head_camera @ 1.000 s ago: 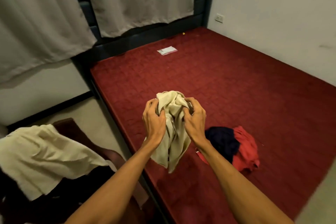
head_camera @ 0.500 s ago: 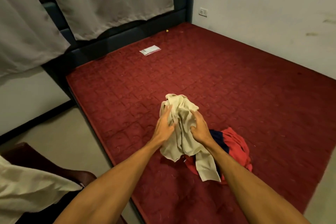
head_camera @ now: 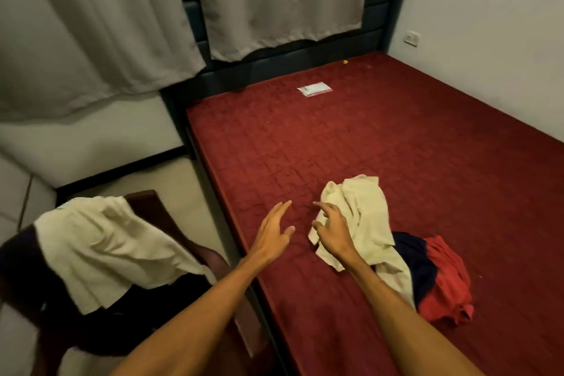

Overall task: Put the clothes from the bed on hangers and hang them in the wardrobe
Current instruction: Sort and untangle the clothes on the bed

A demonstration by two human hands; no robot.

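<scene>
A: Cream garment (head_camera: 361,214), location?

B: Crumpled on the red mattress (head_camera: 366,137), toward the near edge of the bed. Overlaps a navy garment (head_camera: 416,262) at the near-right end. Past that and touching it, a red garment (head_camera: 444,281).

A: Long axis?

B: Roughly far-to-near, slanting right on the way in. Bunched at the far end, thinning to a tail beside the right forearm.

A: Grip?

B: None. Right hand (head_camera: 334,230): loose, index out, other fingers lightly curled, holding nothing. Placed at the cloth's left edge, in front of it from this view. Contact or not: cannot tell. Left hand (head_camera: 271,232): flat, fingers straight, over bare mattress, just apart from the cloth.

A: Direction from the hands, then?

B: To the right of both, slightly ahead. Nearer to the right hand by a clear margin; from the left, a reach across the gap first. Likely next: a regrab at the bunched far end, or a hunt for the collar. Judgement only.

A: Hangers, wardrobe?

B: Not in view. No garment on a hanger yet, so probably early in the task.

A: Surroundings?

B: Left of the bed, a dark wooden chair (head_camera: 146,204) draped with a pale cloth (head_camera: 106,247). Far up the mattress, a small white packet (head_camera: 314,89). Behind, a dark headboard (head_camera: 381,9), grey curtains (head_camera: 274,0), a wall socket (head_camera: 412,38).
</scene>
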